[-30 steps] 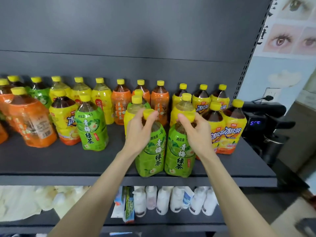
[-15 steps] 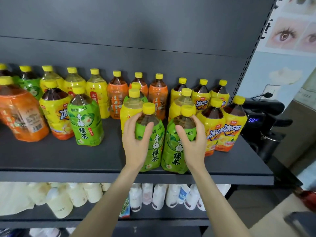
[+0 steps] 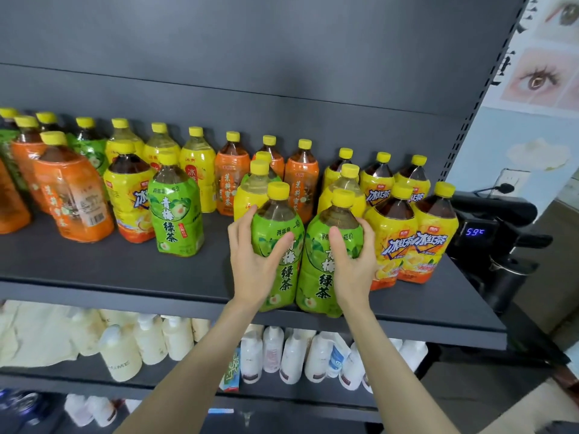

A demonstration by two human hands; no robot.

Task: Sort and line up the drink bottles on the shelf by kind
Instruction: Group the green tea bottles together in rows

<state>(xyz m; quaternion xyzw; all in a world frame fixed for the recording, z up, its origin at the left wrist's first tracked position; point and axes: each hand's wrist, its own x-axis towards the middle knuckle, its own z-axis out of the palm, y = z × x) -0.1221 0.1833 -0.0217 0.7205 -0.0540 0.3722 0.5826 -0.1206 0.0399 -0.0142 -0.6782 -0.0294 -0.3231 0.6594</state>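
the left green bottle (image 3: 273, 236) is gripped by the left hand (image 3: 254, 266) and the right green bottle (image 3: 322, 288) by the right hand (image 3: 354, 266), fingers curled round each label, thumbs laid across the front. both are stood touching at the front edge of the dark shelf (image 3: 125, 272), just beside yellow bottles (image 3: 407, 245).

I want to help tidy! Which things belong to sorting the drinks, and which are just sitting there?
For the job: left hand, right hand, gripped green tea bottles, third green tea bottle, orange bottles, yellow bottles, shelf.
Just sitting there: white bottles below, black machine, eye posters.
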